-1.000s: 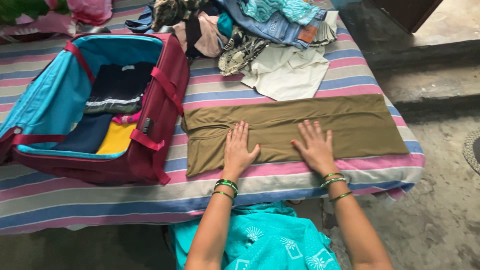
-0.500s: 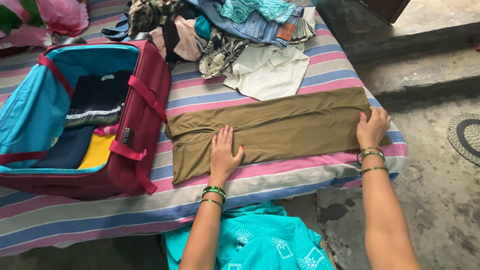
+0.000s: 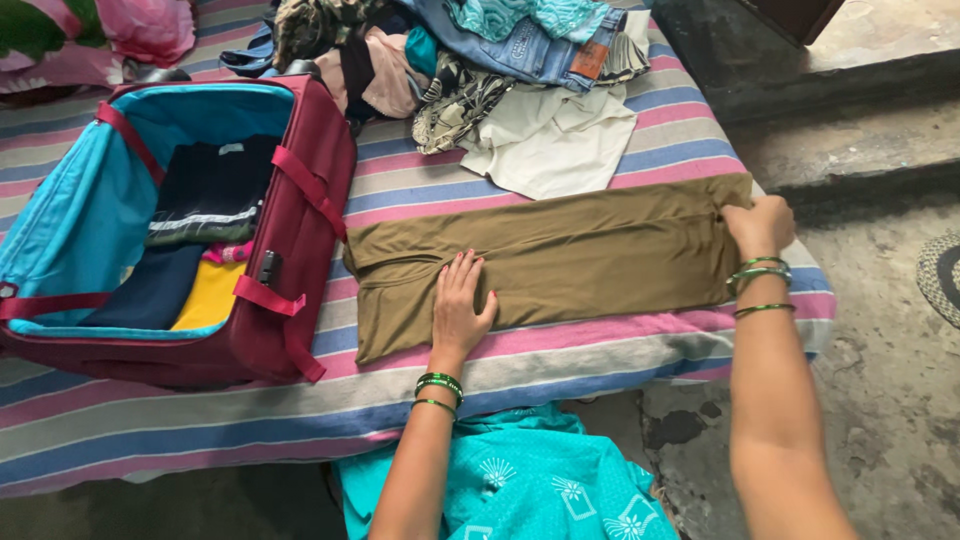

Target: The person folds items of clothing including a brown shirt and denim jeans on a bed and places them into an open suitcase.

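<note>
An olive-brown garment (image 3: 560, 262) lies folded into a long strip across a striped bed sheet (image 3: 600, 345). My left hand (image 3: 460, 305) lies flat on its left part, fingers spread, pressing it down. At the strip's far right end, my right hand (image 3: 758, 225) has its fingers closed around the cloth's edge. Both wrists carry green bangles.
An open maroon suitcase (image 3: 290, 250) with a blue lining stands at the left, with dark and yellow folded clothes inside. A heap of loose clothes (image 3: 500, 60) lies behind the garment. The bed's right edge drops to a concrete floor (image 3: 880, 380).
My right hand slid from the garment's middle to its right end and closed on the edge. My left hand stayed pressed on the left part.
</note>
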